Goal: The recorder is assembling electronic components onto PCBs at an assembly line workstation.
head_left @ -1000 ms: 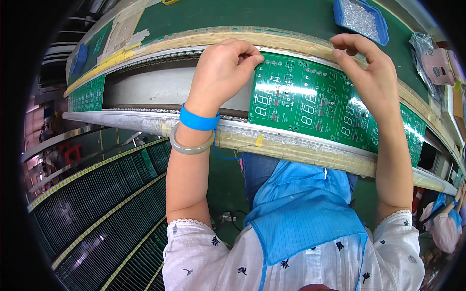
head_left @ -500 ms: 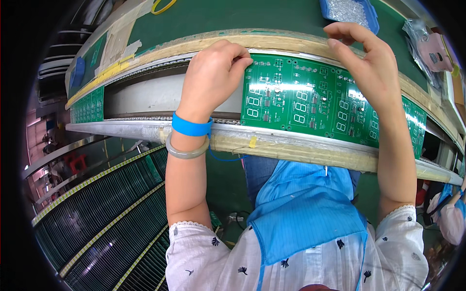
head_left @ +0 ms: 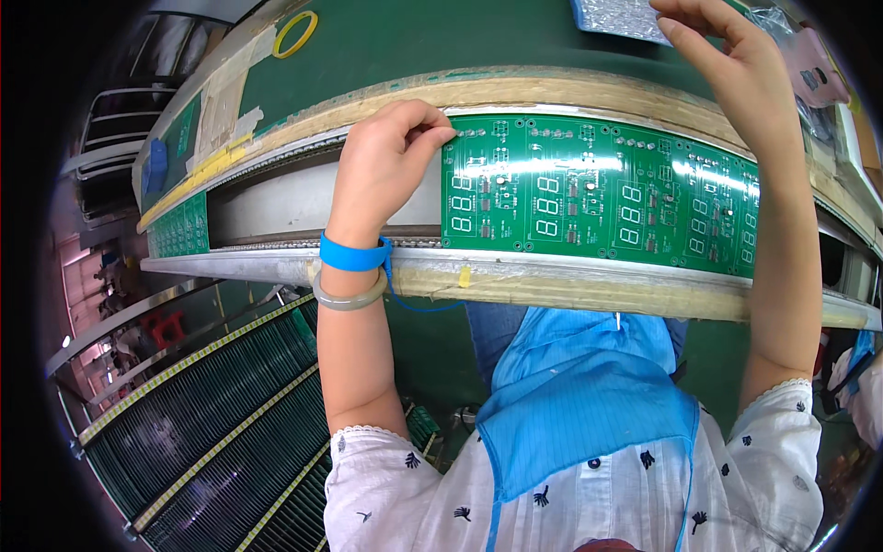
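Observation:
A long green circuit board panel (head_left: 602, 221) with rows of digit outlines lies across the rails of a conveyor in front of me. Small clear parts stand in rows along its far edge. At its far left corner, the thumb and forefinger of my left hand (head_left: 391, 152) are pinched together; whatever is between them is too small to make out. My right hand (head_left: 731, 69) is raised beyond the panel, close by a blue bin (head_left: 581, 17) of small clear parts. Its thumb and forefinger are apart, with nothing visible between them; the picture's top edge cuts off some fingers.
Another green board (head_left: 181, 228) sits at the conveyor's left end. A yellow tape ring (head_left: 295, 35) lies on the green bench at the far left. Racks (head_left: 212, 414) filled with upright boards stand below left. A blue cord runs from my left wristband (head_left: 354, 252).
My right hand has moved up and right, away from above the panel toward the blue bin. My left hand stays pinched at the panel's corner. The whole view has shifted slightly.

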Demonstrator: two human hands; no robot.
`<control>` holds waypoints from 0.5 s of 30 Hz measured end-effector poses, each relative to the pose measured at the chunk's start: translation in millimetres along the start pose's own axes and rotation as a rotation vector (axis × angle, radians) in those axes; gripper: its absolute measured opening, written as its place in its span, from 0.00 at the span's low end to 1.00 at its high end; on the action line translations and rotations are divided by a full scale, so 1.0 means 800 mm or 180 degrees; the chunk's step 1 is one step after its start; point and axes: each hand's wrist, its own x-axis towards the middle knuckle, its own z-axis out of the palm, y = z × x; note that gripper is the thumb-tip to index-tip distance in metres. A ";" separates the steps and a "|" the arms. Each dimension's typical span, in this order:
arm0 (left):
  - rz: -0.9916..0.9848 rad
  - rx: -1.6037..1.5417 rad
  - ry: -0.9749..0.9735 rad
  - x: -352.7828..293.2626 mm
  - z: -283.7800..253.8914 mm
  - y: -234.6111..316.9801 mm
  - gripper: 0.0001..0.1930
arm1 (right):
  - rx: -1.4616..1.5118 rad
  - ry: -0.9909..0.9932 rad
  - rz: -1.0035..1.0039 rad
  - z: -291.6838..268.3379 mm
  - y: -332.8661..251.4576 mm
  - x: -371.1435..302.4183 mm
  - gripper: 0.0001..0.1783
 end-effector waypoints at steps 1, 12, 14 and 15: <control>-0.0093 -0.0078 -0.0022 0.000 0.000 0.000 0.05 | 0.0006 0.0027 0.0020 -0.003 0.004 0.003 0.10; 0.0314 0.0242 0.0054 -0.002 0.004 0.002 0.04 | 0.0033 -0.0169 0.0236 -0.015 0.054 0.048 0.12; 0.0282 0.0243 0.0052 -0.003 0.003 0.003 0.04 | -0.0043 -0.0194 0.0191 -0.015 0.054 0.054 0.12; 0.0290 0.0221 0.0070 -0.003 0.003 0.002 0.04 | -0.0132 -0.0241 0.0141 -0.015 0.047 0.055 0.12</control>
